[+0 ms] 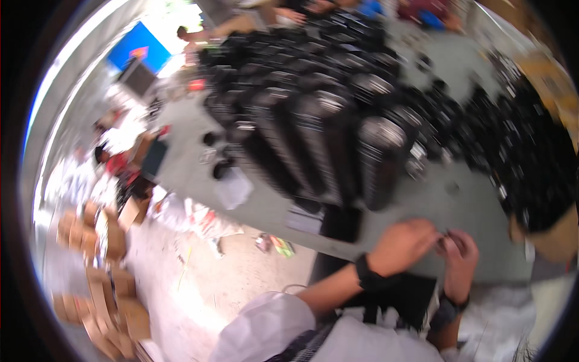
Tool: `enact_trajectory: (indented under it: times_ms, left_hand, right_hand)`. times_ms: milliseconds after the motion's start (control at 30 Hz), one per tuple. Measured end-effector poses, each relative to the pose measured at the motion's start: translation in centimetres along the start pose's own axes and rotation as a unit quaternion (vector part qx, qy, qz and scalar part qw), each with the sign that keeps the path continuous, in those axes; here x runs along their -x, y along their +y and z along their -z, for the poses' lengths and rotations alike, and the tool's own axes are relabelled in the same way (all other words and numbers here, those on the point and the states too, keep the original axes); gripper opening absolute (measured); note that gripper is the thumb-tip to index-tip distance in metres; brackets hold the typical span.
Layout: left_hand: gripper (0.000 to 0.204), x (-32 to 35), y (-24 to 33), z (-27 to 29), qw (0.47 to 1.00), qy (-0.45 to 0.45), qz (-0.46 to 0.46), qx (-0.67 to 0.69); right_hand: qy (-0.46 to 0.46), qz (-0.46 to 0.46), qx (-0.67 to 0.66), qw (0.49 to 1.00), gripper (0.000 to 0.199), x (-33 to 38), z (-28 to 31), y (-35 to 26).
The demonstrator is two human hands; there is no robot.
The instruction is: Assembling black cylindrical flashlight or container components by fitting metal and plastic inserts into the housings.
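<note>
Over the near edge of the grey-green table, my two hands meet at the fingertips. My left hand (405, 244) has its fingers pressed together, and its tips touch the fingers of my right hand (463, 253). My right fingers curl round a small dark piece (449, 240), too blurred to name. Anything inside the left fingers is hidden. Beyond the hands, black round parts stand in tall ribbed stacks (381, 160) that lean across the table. A loose heap of small black parts (518, 151) lies to the right.
A pale sheet (234, 188) and a few loose dark pieces lie on the table (187, 145) at left. Cardboard boxes (108, 295) stand on the floor at far left, and a carton (552, 238) sits at right. Other people's hands (292, 15) show across the table.
</note>
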State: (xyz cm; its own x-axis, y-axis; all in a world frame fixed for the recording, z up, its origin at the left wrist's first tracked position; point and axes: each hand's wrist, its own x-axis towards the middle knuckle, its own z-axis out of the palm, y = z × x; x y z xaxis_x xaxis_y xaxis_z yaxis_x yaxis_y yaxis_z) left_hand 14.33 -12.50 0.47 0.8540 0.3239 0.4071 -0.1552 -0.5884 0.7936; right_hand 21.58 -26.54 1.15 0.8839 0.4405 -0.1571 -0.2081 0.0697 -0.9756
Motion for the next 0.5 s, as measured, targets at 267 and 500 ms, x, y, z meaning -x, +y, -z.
enact_trajectory:
  times_ms: [267, 500]
  left_hand:
    - [0.016, 1.0, -1.6, -2.4, 1.0, -0.001, 0.003, -0.023]
    - [0.016, 0.7, -3.7, -3.5, 0.998, -0.052, -0.005, 0.038]
  right_hand:
    - [-0.029, -0.007, -0.027, 0.999, 0.022, -1.8, 1.9, 2.7]
    - [-0.01, 0.051, 0.052, 0.997, 0.016, -1.7, 1.6, 1.7]
